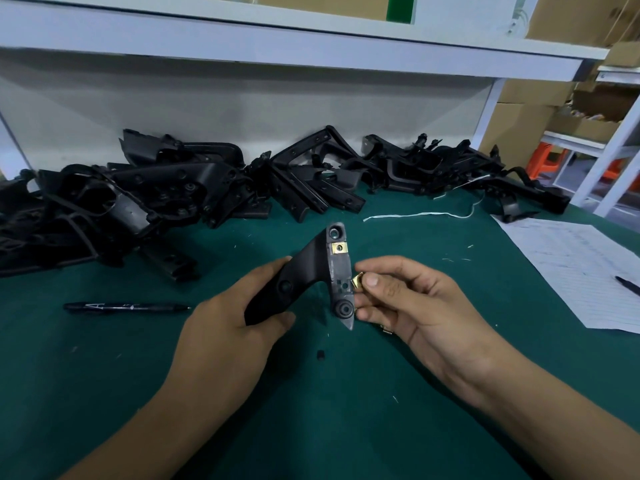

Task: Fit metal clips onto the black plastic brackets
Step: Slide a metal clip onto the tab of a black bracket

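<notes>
My left hand grips a black plastic bracket by its lower arm and holds it above the green mat. One gold metal clip sits fitted on the bracket's upright strip near the top. My right hand pinches a second gold clip between thumb and fingers, right against the strip's right edge lower down. Another small gold piece shows just under my right palm.
A long heap of black brackets runs along the back of the green mat. A black marker lies at the left. A lined paper sheet with a pen lies at the right. A white strip lies behind.
</notes>
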The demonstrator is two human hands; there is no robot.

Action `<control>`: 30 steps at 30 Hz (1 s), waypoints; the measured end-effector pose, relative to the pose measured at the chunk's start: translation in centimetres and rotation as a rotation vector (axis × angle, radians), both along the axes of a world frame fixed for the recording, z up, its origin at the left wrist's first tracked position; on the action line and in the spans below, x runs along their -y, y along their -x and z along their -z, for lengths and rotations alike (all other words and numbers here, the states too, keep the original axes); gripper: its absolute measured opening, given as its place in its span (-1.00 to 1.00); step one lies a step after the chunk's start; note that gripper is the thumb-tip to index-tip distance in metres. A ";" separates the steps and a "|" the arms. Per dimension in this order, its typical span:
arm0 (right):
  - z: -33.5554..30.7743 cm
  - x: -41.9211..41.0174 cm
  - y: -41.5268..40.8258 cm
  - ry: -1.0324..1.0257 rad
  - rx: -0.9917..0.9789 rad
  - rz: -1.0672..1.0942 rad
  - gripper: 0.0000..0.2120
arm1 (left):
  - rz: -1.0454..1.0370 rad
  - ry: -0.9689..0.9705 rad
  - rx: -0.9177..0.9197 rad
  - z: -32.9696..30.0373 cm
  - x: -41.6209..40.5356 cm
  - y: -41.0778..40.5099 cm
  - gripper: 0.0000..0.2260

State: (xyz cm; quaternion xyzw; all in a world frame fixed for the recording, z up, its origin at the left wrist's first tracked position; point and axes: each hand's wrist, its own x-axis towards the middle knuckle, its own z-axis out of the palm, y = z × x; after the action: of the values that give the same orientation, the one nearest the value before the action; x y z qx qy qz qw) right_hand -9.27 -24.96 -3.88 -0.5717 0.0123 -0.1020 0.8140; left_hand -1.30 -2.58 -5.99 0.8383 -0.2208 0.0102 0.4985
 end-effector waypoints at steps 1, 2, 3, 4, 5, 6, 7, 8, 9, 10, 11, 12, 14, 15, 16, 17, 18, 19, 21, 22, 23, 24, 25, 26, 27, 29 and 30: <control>0.1 -0.1 0.0 0.008 0.003 -0.005 -0.76 | 0.002 -0.002 -0.001 0.0 0.0 0.0 -0.44; 0.1 -0.1 0.0 0.018 0.008 -0.010 -0.77 | 0.004 -0.005 -0.003 0.0 0.0 0.0 -0.44; 0.2 -0.2 0.0 0.030 0.013 -0.015 -0.78 | 0.005 -0.009 -0.003 0.0 0.0 0.0 -0.45; 0.2 -0.2 0.0 0.042 0.019 -0.019 -0.78 | 0.006 -0.013 -0.003 0.0 0.0 -0.1 -0.45; 0.3 -0.2 0.0 0.057 0.025 -0.020 -0.78 | 0.006 -0.015 -0.004 0.0 0.0 -0.1 -0.45; 0.3 -0.1 0.0 0.073 0.031 -0.019 -0.77 | 0.005 -0.018 -0.007 0.0 0.0 -0.1 -0.46; 0.4 -0.1 0.0 0.086 0.036 -0.016 -0.76 | 0.004 -0.019 -0.010 0.1 0.0 -0.1 -0.46; 0.4 0.0 0.0 0.094 0.041 -0.015 -0.75 | 0.004 -0.019 -0.012 0.1 0.0 -0.1 -0.46; 0.5 0.0 0.0 0.101 0.046 -0.014 -0.74 | 0.003 -0.016 -0.012 0.1 0.0 -0.1 -0.47; 0.5 0.0 0.0 0.107 0.050 -0.014 -0.75 | 0.003 -0.013 -0.013 0.1 0.0 -0.1 -0.47; 0.5 0.1 0.0 0.113 0.054 -0.013 -0.76 | 0.005 -0.014 -0.013 0.0 0.0 -0.1 -0.47; 0.5 0.1 0.0 0.118 0.059 -0.014 -0.76 | 0.009 -0.019 -0.011 0.0 0.0 -0.1 -0.47; 0.4 0.1 0.1 0.113 0.076 -0.030 -0.78 | 0.020 -0.024 -0.005 0.1 -0.1 -0.2 -0.47; 0.4 0.1 0.1 0.105 0.086 -0.045 -0.80 | 0.024 -0.018 -0.007 0.2 -0.1 -0.2 -0.47; 0.4 0.2 0.2 0.097 0.092 -0.061 -0.81 | 0.033 -0.007 -0.013 0.3 -0.1 -0.3 -0.46; 0.3 0.2 0.2 0.090 0.095 -0.076 -0.82 | 0.050 0.005 -0.024 0.3 -0.1 -0.4 -0.46; 0.2 0.3 0.3 0.081 0.091 -0.094 -0.82 | 0.075 0.021 -0.042 0.4 -0.2 -0.5 -0.46; 0.1 0.3 0.4 0.067 0.082 -0.116 -0.83 | 0.105 0.039 -0.066 0.4 -0.2 -0.6 -0.46; -0.1 0.3 0.5 0.022 0.046 -0.174 -0.85 | 0.160 0.068 -0.101 0.5 -0.2 -0.6 -0.47; -0.2 0.3 0.6 -0.004 0.026 -0.203 -0.85 | 0.174 0.078 -0.104 0.5 -0.2 -0.7 -0.48; -0.3 0.2 0.6 -0.024 0.007 -0.230 -0.84 | 0.183 0.085 -0.103 0.6 -0.2 -0.7 -0.47; -0.3 0.2 0.7 -0.037 -0.007 -0.255 -0.84 | 0.187 0.091 -0.102 0.7 -0.2 -0.8 -0.46; -0.4 0.1 0.7 -0.045 -0.018 -0.282 -0.84 | 0.192 0.097 -0.103 0.8 -0.2 -0.8 -0.46; -0.5 0.0 0.7 -0.049 -0.026 -0.309 -0.84 | 0.196 0.102 -0.105 0.9 -0.2 -0.9 -0.46; -0.5 -0.1 0.8 -0.051 -0.033 -0.336 -0.84 | 0.199 0.104 -0.106 1.0 -0.2 -0.9 -0.46; -0.6 -0.3 0.9 -0.064 -0.043 -0.380 -0.83 | 0.196 0.104 -0.100 1.1 -0.2 -1.0 -0.46; -0.6 -0.3 0.9 -0.082 -0.048 -0.402 -0.80 | 0.193 0.103 -0.096 1.1 -0.1 -1.0 -0.46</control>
State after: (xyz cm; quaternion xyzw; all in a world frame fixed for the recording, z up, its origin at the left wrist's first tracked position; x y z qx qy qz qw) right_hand -10.18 -24.65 -3.27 -0.5315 -0.0785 0.0768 0.8399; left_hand -0.31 -2.44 -7.07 0.7858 -0.2756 -0.0664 0.5497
